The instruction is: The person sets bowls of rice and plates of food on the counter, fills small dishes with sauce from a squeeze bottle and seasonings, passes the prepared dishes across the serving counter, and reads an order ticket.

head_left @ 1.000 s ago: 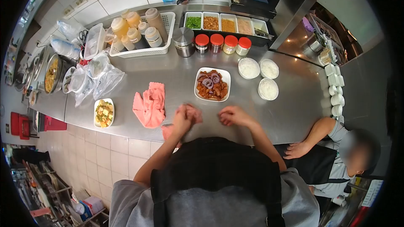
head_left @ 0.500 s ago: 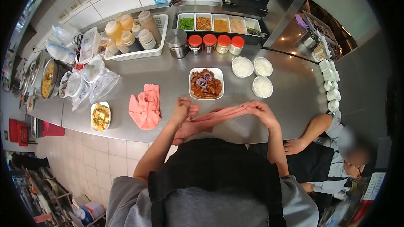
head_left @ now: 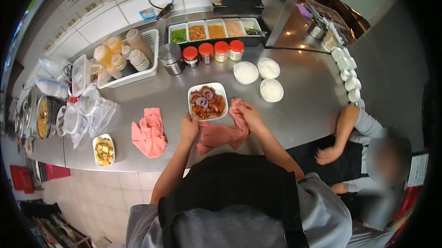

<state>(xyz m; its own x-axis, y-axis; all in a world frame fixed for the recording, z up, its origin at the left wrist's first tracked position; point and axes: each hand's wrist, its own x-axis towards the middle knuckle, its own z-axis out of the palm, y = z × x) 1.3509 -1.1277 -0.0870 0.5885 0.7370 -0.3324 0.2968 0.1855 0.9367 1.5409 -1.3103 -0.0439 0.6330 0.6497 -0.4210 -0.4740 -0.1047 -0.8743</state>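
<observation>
A white square bowl (head_left: pixel 223 92) of saucy brown meat topped with purple onion rings sits on the steel counter in front of me. My left hand (head_left: pixel 189 127) grips its near left corner, fingers mostly hidden from above. In my right hand (head_left: pixel 248 115) is a bunched end of a pink cloth (head_left: pixel 221 136), held close to the bowl's right side. The rest of that cloth lies spread along the counter's near edge. A second pink cloth (head_left: pixel 149 133) rests crumpled to the left.
Three bowls of white rice (head_left: pixel 271 90) stand right of the meat. A tofu dish (head_left: pixel 104 150) is near the left front edge. Behind are red-lidded jars (head_left: pixel 206 53), a topping tray (head_left: pixel 216 31) and a bottle basket (head_left: pixel 154 54). A co-worker (head_left: pixel 347 133) stands at right.
My left hand has moved from beside the cloth onto the bowl's corner. My right hand has brought the cloth up beside the bowl. The view has shifted, and the co-worker's hand has left the counter edge.
</observation>
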